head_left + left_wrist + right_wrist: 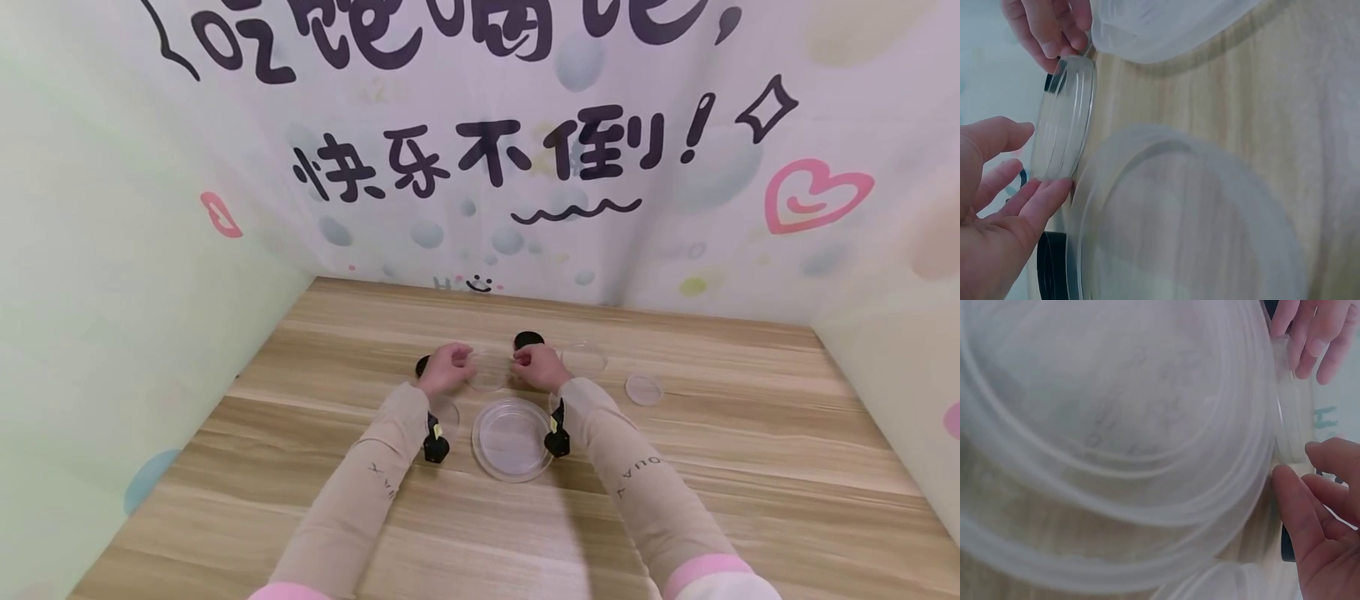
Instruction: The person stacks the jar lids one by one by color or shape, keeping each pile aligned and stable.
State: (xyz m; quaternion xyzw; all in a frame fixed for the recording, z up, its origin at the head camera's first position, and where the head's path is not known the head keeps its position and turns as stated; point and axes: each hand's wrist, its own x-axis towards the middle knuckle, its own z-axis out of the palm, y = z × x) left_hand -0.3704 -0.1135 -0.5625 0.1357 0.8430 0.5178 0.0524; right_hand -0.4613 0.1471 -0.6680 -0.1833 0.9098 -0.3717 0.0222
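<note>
Dish (pixel 489 371), clear and round, sits centre frame on the wooden table (pixel 525 546), between left hand (pixel 447 368) and right hand (pixel 540 367). Left: thumb and fingers apart, fingertips at the rim, no clamp visible. Right: thumb and index also apart; can't tell if they touch. Hands at opposite sides probably so neither shoves it sideways. Larger clear container (pixel 513 442) sits lower in frame, arms straddling it, likely for an unblocked reach.
</note>
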